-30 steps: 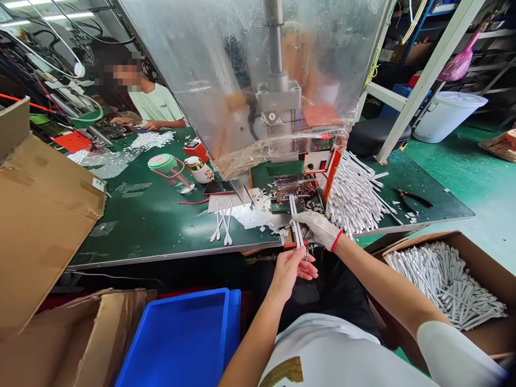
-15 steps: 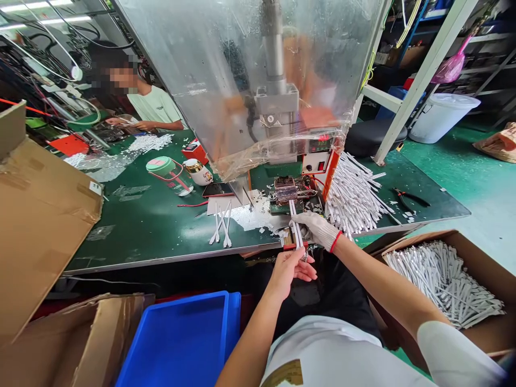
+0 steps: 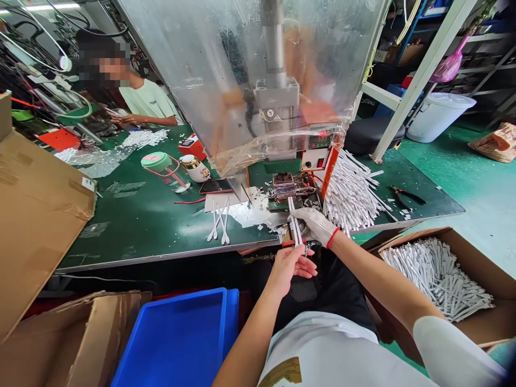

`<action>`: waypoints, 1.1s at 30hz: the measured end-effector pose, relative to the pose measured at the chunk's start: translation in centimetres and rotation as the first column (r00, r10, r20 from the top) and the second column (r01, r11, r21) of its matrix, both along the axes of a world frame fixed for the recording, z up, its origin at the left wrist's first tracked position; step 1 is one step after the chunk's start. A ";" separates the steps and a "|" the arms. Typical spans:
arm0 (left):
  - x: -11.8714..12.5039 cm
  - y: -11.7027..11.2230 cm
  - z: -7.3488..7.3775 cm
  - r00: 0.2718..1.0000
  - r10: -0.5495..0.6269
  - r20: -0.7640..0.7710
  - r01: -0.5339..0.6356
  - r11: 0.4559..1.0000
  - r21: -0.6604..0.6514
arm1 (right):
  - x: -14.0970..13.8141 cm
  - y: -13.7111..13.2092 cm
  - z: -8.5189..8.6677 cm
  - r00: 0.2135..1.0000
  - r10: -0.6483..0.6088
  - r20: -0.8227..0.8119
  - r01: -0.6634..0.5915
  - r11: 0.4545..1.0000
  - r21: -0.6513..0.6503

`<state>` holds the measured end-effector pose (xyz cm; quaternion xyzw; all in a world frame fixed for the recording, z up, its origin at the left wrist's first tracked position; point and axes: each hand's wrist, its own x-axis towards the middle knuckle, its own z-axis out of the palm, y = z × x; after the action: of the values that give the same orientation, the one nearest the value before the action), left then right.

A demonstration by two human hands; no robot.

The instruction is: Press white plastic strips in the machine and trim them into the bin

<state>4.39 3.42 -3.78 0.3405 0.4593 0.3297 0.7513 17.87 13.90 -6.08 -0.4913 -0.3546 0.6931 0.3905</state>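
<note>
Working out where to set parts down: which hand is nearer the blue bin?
The left hand is nearer, up and to the right of the blue bin. The right hand is farther away, higher up and more to the right.

White cloth glove point(image 3: 316, 226), matt white plastic strips point(image 3: 295, 228), clear plastic sheeting point(image 3: 242, 75), smooth metal column point(image 3: 274, 48), glossy green benchtop point(image 3: 137, 226)
</note>
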 end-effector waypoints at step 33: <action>-3.9 -8.5 -0.9 0.867 0.081 -0.491 0.069 0.958 0.279 | 0.9 -4.4 4.9 0.929 -0.288 -0.232 0.333 0.925 0.182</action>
<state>0.50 -5.10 -4.67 0.5178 0.5855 0.2961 0.5490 18.75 9.53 -1.20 -0.4229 -0.3046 0.6250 0.5811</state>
